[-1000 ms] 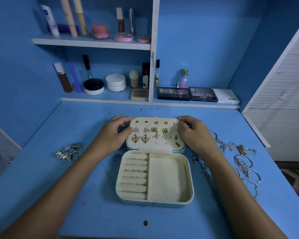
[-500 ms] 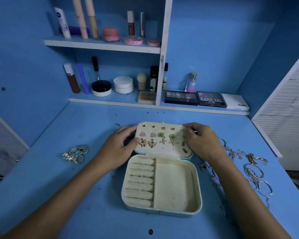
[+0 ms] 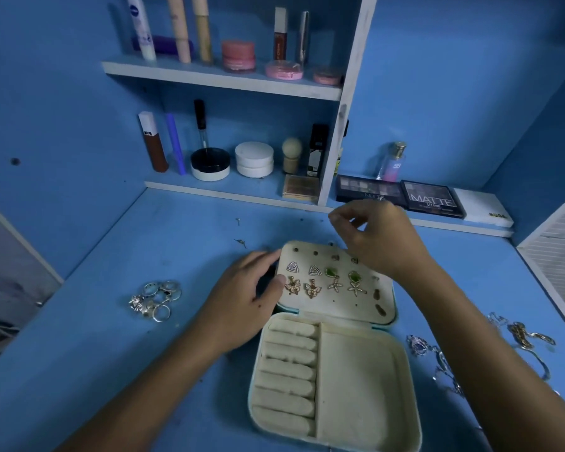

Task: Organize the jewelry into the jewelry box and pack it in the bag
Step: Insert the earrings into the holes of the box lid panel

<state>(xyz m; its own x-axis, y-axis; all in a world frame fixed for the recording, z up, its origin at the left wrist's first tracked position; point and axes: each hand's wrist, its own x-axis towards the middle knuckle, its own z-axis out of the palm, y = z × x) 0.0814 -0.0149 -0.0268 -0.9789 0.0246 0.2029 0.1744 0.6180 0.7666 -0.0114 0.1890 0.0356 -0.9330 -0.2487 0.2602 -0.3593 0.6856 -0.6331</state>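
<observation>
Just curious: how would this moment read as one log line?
left hand steadies box lid | right hand lifted above lid | rings on desk

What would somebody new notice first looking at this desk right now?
Probably the open cream jewelry box at the centre of the blue desk, its lid panel studded with butterfly, starfish and green earrings. The left hand steadies the lid's left edge while the right hand hovers above it. A cluster of silver rings lies to the left.
</observation>
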